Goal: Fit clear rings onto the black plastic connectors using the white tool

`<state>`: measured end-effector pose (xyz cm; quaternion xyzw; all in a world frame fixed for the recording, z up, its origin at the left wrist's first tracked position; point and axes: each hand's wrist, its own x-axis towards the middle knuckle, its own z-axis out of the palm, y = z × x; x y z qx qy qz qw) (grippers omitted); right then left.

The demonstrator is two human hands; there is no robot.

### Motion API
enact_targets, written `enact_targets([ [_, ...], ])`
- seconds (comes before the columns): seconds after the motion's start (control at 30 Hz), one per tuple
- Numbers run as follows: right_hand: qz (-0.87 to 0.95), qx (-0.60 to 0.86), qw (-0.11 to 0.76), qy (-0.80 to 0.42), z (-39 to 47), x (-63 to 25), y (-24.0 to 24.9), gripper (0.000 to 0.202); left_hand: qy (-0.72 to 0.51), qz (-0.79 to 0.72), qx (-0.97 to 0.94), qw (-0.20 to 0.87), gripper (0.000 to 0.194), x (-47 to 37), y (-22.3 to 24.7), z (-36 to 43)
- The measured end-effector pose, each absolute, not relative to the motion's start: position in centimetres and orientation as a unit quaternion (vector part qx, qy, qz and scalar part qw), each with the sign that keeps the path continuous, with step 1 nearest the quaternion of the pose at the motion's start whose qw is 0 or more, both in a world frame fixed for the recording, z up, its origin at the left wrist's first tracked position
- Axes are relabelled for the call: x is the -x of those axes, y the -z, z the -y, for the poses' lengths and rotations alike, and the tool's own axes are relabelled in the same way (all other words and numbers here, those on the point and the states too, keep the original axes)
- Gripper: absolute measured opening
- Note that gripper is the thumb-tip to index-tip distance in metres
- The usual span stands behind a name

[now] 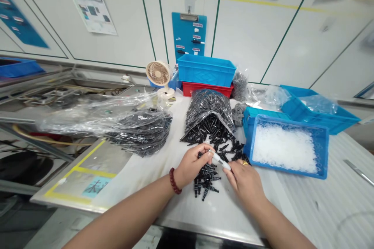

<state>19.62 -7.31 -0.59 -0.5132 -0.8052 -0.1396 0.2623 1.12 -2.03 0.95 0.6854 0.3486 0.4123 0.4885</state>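
Observation:
My left hand, wearing a dark red bead bracelet, is closed with thumb and fingers pinched. The end of a small black pin-shaped part sticks out of its grip. In my right hand, closed too, is a white pen-like tool with a grey middle; its far tip meets my left fingertips. Just how the tip and the black part touch is hidden by the fingers. Beneath both hands lies a loose pile of black pin-shaped parts with pale rings. More black parts spill from an open plastic bag behind.
To the right a blue bin holds many small clear-white rings. A second clear bag of black parts lies left. Behind stand a fan, a blue crate on a red one, and another blue crate.

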Motion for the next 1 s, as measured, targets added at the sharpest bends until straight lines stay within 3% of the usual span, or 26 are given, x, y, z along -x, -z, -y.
enact_targets([
  [0.5,0.813,0.511,0.251,0.125,7.83,-19.05,0.65,0.038,-0.356,-0.314,-0.774,0.420,0.021,-1.54,-0.85,2.75],
  [0.77,0.814,0.501,0.294,-0.014,7.37,-19.43,1.00,0.027,-0.368,-0.322,-0.747,0.450,0.020,-1.48,-0.88,2.33],
  [1.0,0.796,0.517,0.305,-0.074,7.64,-19.76,0.40,0.022,-0.398,-0.339,-0.707,0.477,0.031,-1.05,-0.39,1.95],
])
